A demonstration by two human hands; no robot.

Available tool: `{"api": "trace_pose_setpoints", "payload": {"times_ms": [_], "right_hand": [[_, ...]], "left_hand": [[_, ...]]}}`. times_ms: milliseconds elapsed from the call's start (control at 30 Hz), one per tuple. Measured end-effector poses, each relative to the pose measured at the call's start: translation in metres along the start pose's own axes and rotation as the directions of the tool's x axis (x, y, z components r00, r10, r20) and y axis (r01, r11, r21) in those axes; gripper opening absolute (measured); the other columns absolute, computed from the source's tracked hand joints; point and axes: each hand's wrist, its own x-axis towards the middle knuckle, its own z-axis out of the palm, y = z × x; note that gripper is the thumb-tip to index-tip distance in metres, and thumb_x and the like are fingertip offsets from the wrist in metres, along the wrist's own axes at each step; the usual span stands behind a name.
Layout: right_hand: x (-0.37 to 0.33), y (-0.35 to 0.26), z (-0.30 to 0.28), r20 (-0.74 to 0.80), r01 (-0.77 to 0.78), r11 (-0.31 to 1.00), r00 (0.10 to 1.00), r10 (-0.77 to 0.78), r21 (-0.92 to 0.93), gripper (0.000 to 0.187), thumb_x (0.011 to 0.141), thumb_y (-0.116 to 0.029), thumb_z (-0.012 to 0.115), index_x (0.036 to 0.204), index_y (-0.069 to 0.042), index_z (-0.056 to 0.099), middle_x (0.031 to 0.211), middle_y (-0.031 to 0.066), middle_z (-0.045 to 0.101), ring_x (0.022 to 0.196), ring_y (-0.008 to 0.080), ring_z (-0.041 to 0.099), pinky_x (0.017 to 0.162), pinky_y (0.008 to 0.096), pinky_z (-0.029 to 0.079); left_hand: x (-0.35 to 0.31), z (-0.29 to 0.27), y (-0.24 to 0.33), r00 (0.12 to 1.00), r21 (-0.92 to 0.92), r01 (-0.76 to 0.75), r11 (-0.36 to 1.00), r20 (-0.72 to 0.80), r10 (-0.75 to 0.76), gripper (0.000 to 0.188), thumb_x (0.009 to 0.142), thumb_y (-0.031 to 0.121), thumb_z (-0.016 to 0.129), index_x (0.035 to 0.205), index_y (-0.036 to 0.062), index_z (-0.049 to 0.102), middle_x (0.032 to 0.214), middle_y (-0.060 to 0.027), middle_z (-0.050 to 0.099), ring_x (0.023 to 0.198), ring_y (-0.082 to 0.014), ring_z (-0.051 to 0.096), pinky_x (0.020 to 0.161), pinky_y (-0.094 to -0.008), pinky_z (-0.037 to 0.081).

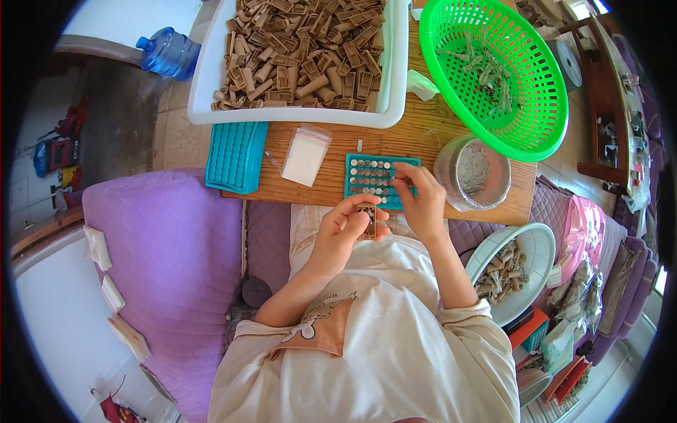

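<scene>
My left hand [336, 238] is closed around a small brown plastic casing [367, 209], its open side facing up and some darker parts showing inside. Just above my lap, it sits at the near edge of a teal tray [348, 185]. Rows of small round silver and white pieces [370, 173] fill the tray's holes. Over the tray's right part, my right hand [426, 204] has thumb and forefinger brought together. Whatever lies between those fingertips is too small or hidden to make out.
A white bin [296, 116] of brown casings stands behind, beside stacked teal trays [236, 156] and a white pad [306, 156]. On the right are a green basket [553, 106], a tub of grey material [451, 180] and a pale basin [539, 243]. Purple padded seating [162, 268] lies left.
</scene>
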Motion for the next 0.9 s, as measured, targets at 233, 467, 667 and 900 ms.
{"api": "trace_pose_setpoints", "payload": {"times_ms": [233, 467, 667, 900], "right_hand": [[-0.011, -0.045, -0.014, 0.004, -0.001, 0.992, 1.000, 0.000, 0.124, 0.025, 0.070, 0.006, 0.059, 0.093, -0.002, 0.057, 0.081, 0.0097, 0.058, 0.068, 0.0183, 0.058, 0.058, 0.0258, 0.048], [-0.017, -0.046, -0.004, 0.029, -0.120, 0.956, 0.993, 0.116, 0.269, 0.023, 0.072, 0.007, 0.058, 0.095, 0.000, 0.055, 0.082, 0.0078, 0.057, 0.073, 0.0141, 0.057, 0.064, 0.0231, 0.047], [-0.013, -0.017, 0.000, 0.174, -0.426, 0.654, 0.893, 0.415, 0.625, 0.023, 0.080, 0.002, 0.050, 0.103, -0.002, 0.050, 0.094, 0.0069, 0.055, 0.080, 0.0135, 0.055, 0.068, 0.0243, 0.047], [-0.017, -0.015, 0.001, 0.550, -0.577, -0.063, 0.730, 0.406, 0.814, 0.012, 0.086, -0.010, 0.043, 0.093, -0.002, 0.049, 0.085, 0.0033, 0.052, 0.073, 0.0087, 0.052, 0.062, 0.0221, 0.046]], "left_hand": [[0.003, 0.004, 0.000, 0.999, -0.013, -0.003, 1.000, -0.050, 0.003, 0.020, 0.086, 0.010, 0.037, 0.103, 0.0022, 0.045, 0.087, -0.0076, 0.054, 0.076, -0.0156, 0.056, 0.070, -0.0279, 0.046], [0.003, 0.004, 0.000, 0.997, -0.031, 0.003, 1.000, -0.072, -0.005, 0.016, 0.084, 0.004, 0.034, 0.095, 0.0038, 0.045, 0.084, -0.0057, 0.051, 0.075, -0.0136, 0.053, 0.070, -0.0267, 0.044], [0.003, 0.005, -0.001, 0.998, 0.090, 0.041, 0.995, -0.050, -0.037, 0.024, 0.088, 0.014, 0.041, 0.109, 0.0039, 0.043, 0.096, -0.0076, 0.054, 0.086, -0.0180, 0.056, 0.078, -0.0301, 0.046], [0.006, 0.006, -0.006, 0.999, 0.095, -0.010, 0.995, 0.038, 0.006, 0.040, 0.088, 0.025, 0.044, 0.122, 0.0050, 0.035, 0.108, -0.0097, 0.051, 0.099, -0.0204, 0.053, 0.086, -0.0322, 0.043]]}}
